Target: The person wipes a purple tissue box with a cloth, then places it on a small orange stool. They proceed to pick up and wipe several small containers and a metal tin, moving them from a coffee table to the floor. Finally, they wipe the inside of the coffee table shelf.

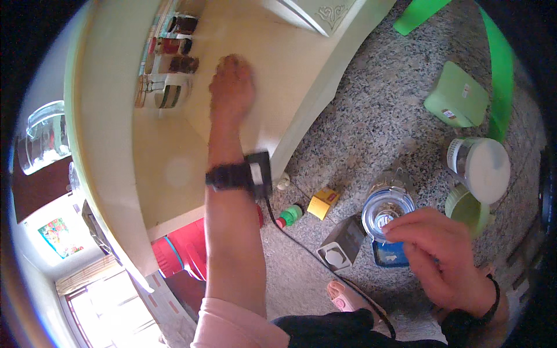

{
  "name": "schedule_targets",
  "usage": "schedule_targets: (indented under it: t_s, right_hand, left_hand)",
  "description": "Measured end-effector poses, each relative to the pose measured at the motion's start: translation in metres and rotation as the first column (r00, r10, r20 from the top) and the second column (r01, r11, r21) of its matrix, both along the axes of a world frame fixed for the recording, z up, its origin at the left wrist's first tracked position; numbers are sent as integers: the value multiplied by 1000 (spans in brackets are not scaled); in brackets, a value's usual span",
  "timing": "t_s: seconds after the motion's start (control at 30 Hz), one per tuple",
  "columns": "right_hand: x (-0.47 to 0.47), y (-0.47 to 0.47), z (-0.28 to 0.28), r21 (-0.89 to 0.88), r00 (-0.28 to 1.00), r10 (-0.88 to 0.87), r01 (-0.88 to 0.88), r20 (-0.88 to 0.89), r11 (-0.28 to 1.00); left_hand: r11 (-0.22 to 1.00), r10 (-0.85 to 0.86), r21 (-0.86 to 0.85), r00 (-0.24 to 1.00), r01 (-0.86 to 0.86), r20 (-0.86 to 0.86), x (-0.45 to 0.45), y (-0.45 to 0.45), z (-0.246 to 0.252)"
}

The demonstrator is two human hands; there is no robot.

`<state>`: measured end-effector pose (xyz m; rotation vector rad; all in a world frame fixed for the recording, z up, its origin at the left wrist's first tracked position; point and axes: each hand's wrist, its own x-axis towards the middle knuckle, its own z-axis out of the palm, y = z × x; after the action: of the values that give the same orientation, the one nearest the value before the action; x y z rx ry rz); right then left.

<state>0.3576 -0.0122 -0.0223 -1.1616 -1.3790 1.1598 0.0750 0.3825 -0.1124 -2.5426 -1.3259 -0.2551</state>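
Note:
My left hand (233, 87) reaches into an open cream cabinet (278, 78) and lies near its inner surface, blurred, its fingers bent; whether it holds anything is hidden. Small jars (180, 65) with dark and red contents line the cabinet to the left of that hand. My right hand (435, 252) is over the granite counter (370, 108), with thumb and fingertips close together beside the rim of a clear glass jar with a wire clasp (387, 209). I cannot tell whether those fingertips pinch something small. A blue item (391, 253) shows partly beneath the jar.
On the counter are a green container (459, 98), a white-lidded jar (487, 169), a green ribbed cup (463, 209), a yellow box (323, 203), a grey box (341, 245), a green bottle (290, 215) and green strips (498, 74). A black cable (304, 245) runs from my left wrist.

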Motion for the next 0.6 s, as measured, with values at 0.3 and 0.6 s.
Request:
schedule_targets:
  t_s: [0.3,0.6]
  right_hand:
    - [5,5,-13,-3,998,30,-30,54,1000]
    - [19,-15,-2,-278,998,-53,46,-18,960]
  left_hand:
    - [903,395,-333,829,-272,395,32,30,54]
    - [832,403,442,913,-335,-66,-9,173,10]
